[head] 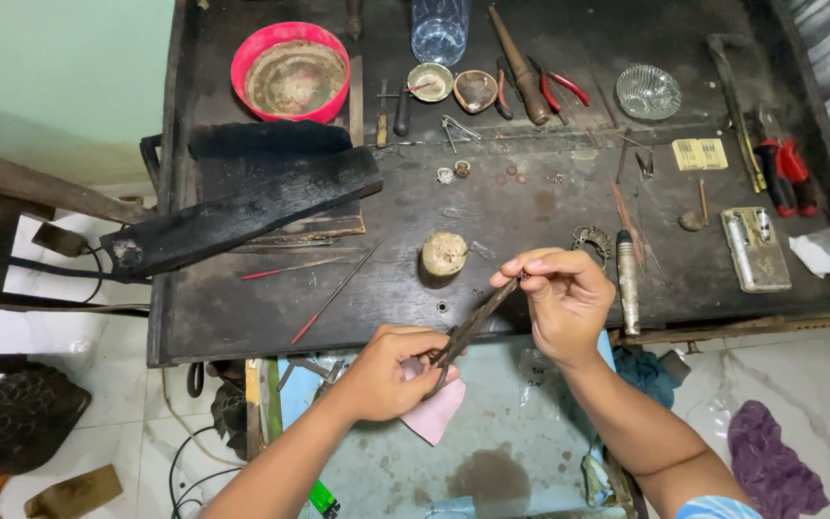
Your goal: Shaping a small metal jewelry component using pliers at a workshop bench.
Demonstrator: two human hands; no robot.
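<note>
My left hand [388, 373] grips the handles of dark, worn pliers [473, 325], whose jaws point up and to the right. My right hand [561, 294] pinches something tiny at the jaw tip between thumb and forefinger; the piece is too small to tell. Both hands hover at the front edge of a dark wooden workbench [242, 317]. A pale pink cloth [436, 411] shows under my left hand. A round beige lump [445, 254] rests on the bench just beyond the hands.
A charred black wooden block [242, 207] lies at left, thin red-tipped needle files [333, 293] before it. At the back stand a red bowl [290, 72], small metal dishes [431, 82], red-handled pliers [557, 88], a plastic bottle [439, 29], a glass dish [647, 91]. A metal case [755, 248] lies right.
</note>
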